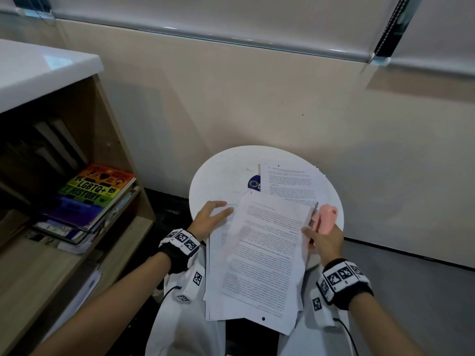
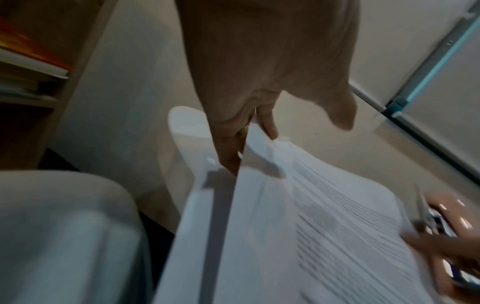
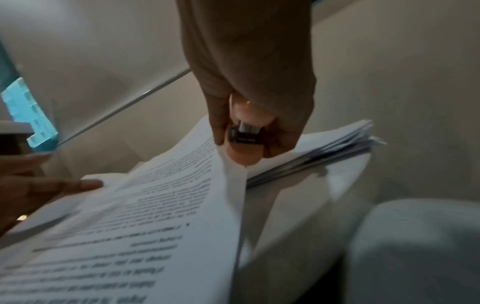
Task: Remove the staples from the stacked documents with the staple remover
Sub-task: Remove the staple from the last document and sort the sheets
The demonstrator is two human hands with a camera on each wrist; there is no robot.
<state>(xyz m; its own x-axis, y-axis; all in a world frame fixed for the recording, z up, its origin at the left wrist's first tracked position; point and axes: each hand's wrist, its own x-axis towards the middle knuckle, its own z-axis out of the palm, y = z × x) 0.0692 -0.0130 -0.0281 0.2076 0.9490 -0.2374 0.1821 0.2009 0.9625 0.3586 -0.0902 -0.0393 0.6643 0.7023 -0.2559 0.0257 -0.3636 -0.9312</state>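
Two forearms reached in from the near edge, each banded at the wrist with a black strap carrying white blocks printed with black square markers. Near stack of documents (image 1: 259, 263): thin white printed sheets, loosely squared, overhanging the table's near edge above a lap in pale cloth; its top sheet lay skewed across the rest. Left hand (image 1: 209, 218): fingers straight and spread, flat on the upper left of that stack, gripping nothing. Right hand (image 1: 324, 243): fingers curled around one staple remover (image 1: 326, 219), smooth pink plastic with rounded contours and a metal part, held at the stack's right edge; in the right wrist view the thumb lay on the top sheet's margin, that edge lifted. Round table (image 1: 218, 173): one, smooth white top. Second stack of documents (image 1: 290, 183): white printed sheets, edges fanned, lying flat on the far right of the table, partly under the near stack. One dark blue item (image 1: 254, 183) showed between the two stacks, too covered to identify. Wooden shelf unit (image 1: 120, 147), left, white top, held a rainbow-covered book (image 1: 92, 194) on a small pile. Beige wall beyond
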